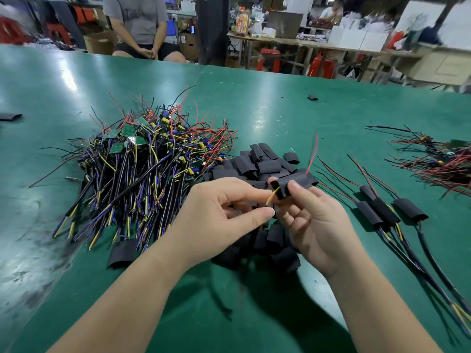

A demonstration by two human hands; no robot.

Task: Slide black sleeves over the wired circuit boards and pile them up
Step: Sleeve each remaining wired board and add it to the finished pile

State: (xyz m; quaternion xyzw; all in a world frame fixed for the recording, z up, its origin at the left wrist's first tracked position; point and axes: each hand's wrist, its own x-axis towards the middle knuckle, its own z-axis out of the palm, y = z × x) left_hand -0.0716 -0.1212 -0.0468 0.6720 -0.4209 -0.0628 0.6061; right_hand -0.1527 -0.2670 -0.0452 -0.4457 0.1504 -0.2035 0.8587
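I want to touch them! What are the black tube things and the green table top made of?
The black sleeves look like soft, matte plastic or rubbery tubing: they lie flattened and bent, without shine. The table top looks like a smooth green mat, perhaps rubber or vinyl: it mirrors the lights in glossy patches and shows scuffs.
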